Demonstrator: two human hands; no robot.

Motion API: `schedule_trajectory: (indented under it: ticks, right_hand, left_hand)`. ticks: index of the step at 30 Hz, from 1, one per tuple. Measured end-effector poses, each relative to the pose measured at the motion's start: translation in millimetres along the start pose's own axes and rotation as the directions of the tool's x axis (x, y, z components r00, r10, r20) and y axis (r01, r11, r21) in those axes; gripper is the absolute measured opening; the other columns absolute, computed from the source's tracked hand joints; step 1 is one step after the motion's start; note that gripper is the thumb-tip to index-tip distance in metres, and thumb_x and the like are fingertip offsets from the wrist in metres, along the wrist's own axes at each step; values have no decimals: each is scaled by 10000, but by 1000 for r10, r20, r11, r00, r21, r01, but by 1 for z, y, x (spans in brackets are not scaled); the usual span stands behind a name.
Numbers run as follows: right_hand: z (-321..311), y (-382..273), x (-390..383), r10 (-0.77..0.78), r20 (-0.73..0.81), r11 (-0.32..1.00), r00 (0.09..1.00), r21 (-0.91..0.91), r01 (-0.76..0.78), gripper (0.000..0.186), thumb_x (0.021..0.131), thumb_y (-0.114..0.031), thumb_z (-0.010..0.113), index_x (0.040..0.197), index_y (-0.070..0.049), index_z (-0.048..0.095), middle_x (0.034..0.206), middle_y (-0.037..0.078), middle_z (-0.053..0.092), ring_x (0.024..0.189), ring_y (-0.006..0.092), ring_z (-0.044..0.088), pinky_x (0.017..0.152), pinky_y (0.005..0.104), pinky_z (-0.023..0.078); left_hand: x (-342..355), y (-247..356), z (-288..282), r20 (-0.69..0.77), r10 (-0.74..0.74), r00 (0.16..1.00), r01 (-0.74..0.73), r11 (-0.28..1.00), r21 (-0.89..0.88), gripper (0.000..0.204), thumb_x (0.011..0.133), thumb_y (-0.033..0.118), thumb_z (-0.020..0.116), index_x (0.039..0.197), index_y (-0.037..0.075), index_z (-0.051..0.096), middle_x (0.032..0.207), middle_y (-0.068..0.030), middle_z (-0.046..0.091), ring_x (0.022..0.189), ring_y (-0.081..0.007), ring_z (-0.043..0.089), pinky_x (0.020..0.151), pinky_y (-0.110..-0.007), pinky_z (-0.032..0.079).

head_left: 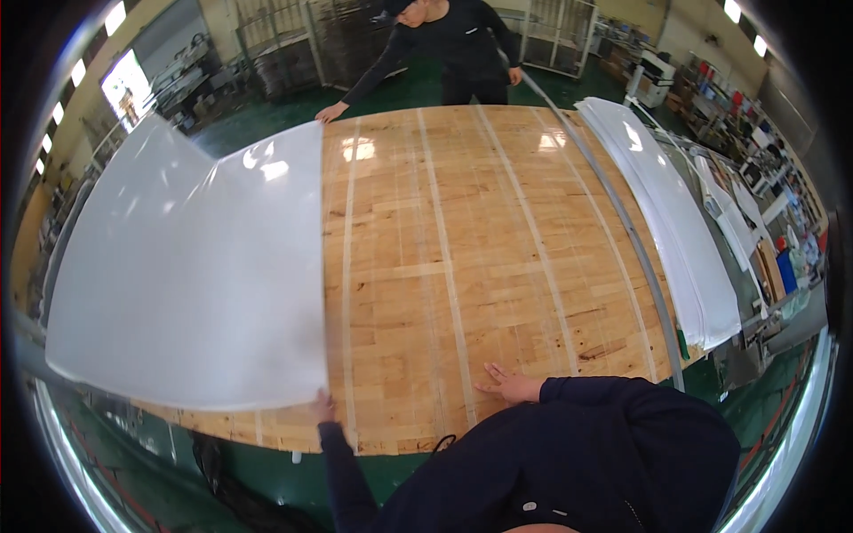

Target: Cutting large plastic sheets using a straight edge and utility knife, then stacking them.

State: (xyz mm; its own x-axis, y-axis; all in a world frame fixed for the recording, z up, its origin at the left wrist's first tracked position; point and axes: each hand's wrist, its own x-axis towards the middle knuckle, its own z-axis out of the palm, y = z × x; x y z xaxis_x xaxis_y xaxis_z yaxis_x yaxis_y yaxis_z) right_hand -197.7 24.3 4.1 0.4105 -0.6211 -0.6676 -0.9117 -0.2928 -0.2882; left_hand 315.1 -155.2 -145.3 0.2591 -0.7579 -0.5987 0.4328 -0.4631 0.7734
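Observation:
A large glossy white sheet (204, 266) covers the left part of the wooden table (400, 266), its left end curving upward. At the sheet's near right corner is my left hand (325, 406), slightly blurred, with the fingers closed on the edge. My right hand (511, 385) rests flat on the bare wood, fingers spread and holding nothing. Across the table, a person in dark clothes (458, 49) has one hand (332, 112) on the sheet's far right corner.
Pale strips run across the tabletop from far to near. A long grey bar (622, 213) crosses its right side. Beyond it lies a stack of white sheets (662, 222). Green floor (267, 471) surrounds the table, and a dark bag (209, 462) hangs below the near edge.

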Motion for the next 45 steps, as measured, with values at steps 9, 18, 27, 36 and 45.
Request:
schedule_trajectory:
  ticks: [9, 18, 27, 36, 45]
  right_hand:
    - [-12, -8, 53, 135, -238, 695, 962, 715, 79, 506, 931, -423, 677, 1337, -126, 636, 1247, 175, 668, 1130, 303, 632, 947, 428, 499]
    - [-132, -125, 76, -303, -178, -19, 936, 983, 180, 748, 955, -747, 413, 1343, -135, 598, 1203, 83, 646, 983, 195, 595, 922, 366, 441]
    - [-153, -183, 34, -76, -544, 109, 836, 828, 549, 535, 1012, -483, 563, 1238, -6, 646, 1142, 110, 692, 1015, 201, 632, 869, 354, 503]
    - [-158, -131, -108, -105, -816, 231, 568, 535, 812, 412, 1022, -367, 574, 1082, 33, 656, 926, 69, 669, 884, 163, 596, 798, 329, 489]
    - [-71, -24, -255, -18, -750, 328, 661, 620, 713, 360, 1034, -305, 577, 1142, 35, 622, 989, 52, 633, 933, 132, 554, 824, 313, 477]
  left_hand:
    - [-175, -5, 132, 314, 141, 939, -144, 990, -14, 244, 988, 275, 674, 902, 58, 606, 643, -39, 586, 553, -141, 574, 509, -283, 456]
    - [-261, 48, 124, 415, 228, 881, -232, 972, -42, 175, 1030, 225, 612, 946, 72, 594, 678, -39, 589, 579, -145, 551, 573, -295, 464]
    - [-356, 44, 145, 433, 359, 827, -374, 926, -54, 236, 1051, 250, 571, 933, 56, 632, 717, -19, 599, 630, -151, 574, 595, -280, 459]
    - [-419, 115, 152, 384, 402, 831, -316, 910, -269, 788, 954, 675, 497, 1423, 43, 477, 1249, -123, 641, 1059, -288, 644, 849, -463, 550]
    - [-320, 206, 57, 152, 440, 885, -396, 883, -253, 576, 1010, 429, 479, 1374, -16, 516, 1313, -179, 628, 1186, -354, 618, 1007, -473, 514]
